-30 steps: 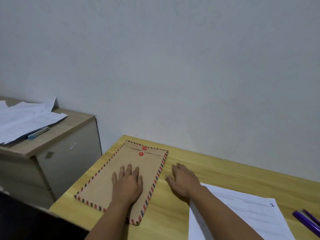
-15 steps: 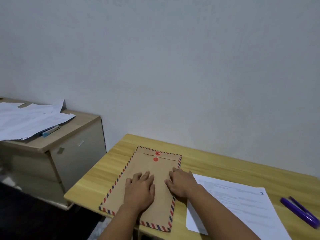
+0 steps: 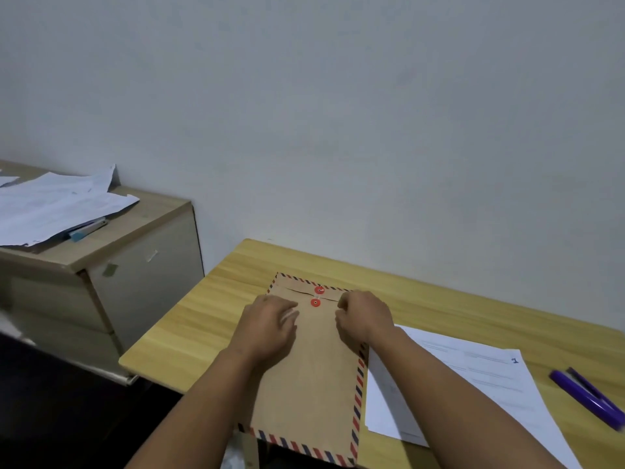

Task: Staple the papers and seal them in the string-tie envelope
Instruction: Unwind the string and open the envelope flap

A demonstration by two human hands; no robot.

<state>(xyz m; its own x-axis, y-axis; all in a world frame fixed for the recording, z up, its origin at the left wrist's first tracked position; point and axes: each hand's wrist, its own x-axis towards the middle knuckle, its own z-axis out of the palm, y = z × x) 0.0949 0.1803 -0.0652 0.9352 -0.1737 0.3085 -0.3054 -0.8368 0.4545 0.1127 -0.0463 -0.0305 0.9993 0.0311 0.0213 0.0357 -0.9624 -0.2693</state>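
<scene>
Both hands have slid up the string-tie envelope [image 3: 314,374] toward its flap since the earlier frame. Its long axis runs from the frame's bottom centre up toward the wall, lying on the desk [image 3: 439,309]. Left hand [image 3: 270,324] and right hand [image 3: 363,316] flank the red button clasps [image 3: 317,296], equally near, fingers curled loosely, gripping nothing. Unstapled papers [image 3: 466,384] lie just right, purple stapler [image 3: 588,397] beyond.

two bare forearms, no sleeves in view; left hand [image 3: 270,328] and right hand [image 3: 363,316] bare, without rings, watch or gloves.
</scene>
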